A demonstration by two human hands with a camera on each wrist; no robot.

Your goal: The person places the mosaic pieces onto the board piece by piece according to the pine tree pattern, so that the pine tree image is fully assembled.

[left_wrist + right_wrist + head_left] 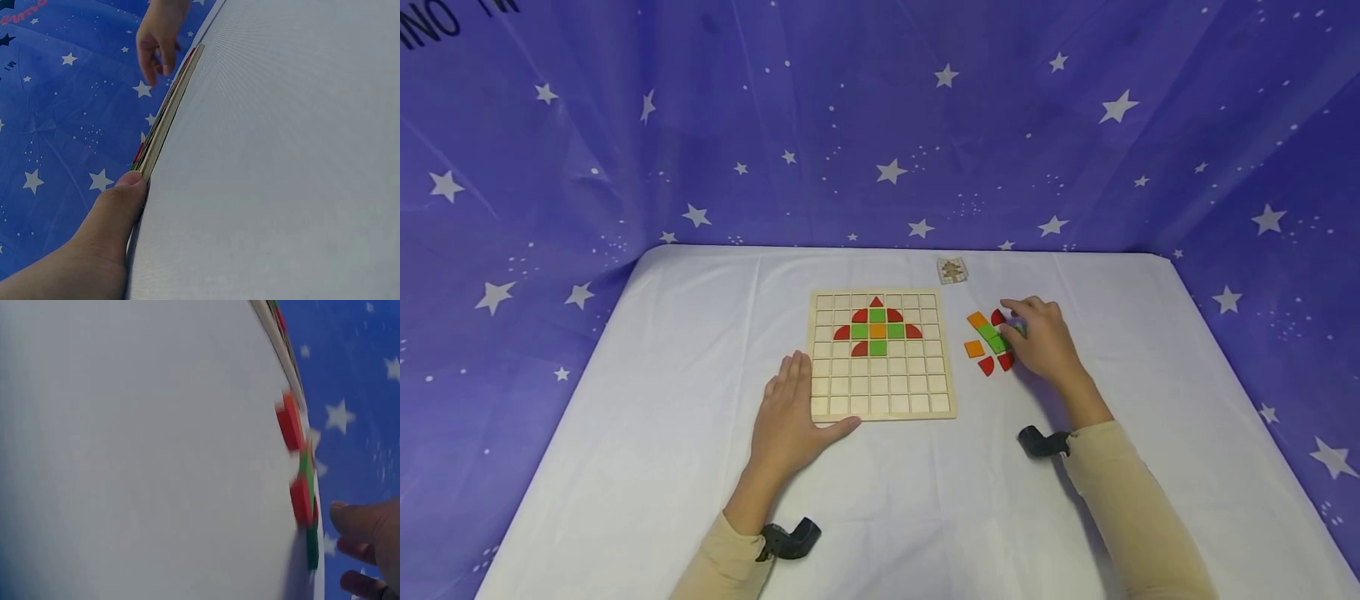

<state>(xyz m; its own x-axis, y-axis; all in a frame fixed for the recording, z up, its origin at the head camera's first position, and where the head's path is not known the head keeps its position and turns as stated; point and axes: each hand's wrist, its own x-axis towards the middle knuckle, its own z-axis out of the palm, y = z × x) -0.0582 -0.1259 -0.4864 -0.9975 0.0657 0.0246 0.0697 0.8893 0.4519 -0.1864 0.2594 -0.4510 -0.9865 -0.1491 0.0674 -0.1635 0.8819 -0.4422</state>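
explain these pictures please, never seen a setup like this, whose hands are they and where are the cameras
There is no machine, only a person working bare-handed. The widest picture comes from a camera worn on the head; the other two come from the left wrist camera and right wrist camera. On the white-covered table lies a gridded wooden board, partly filled with red, green and orange shapes. The left hand rests against its edges. The right hand hovers by loose coloured pieces, with nothing visibly held.

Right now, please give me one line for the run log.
left hand: touching grid board; right hand: above loose pieces, nothing seen held; placed pieces: red, green, orange, partly filling board; patterned card: beyond board
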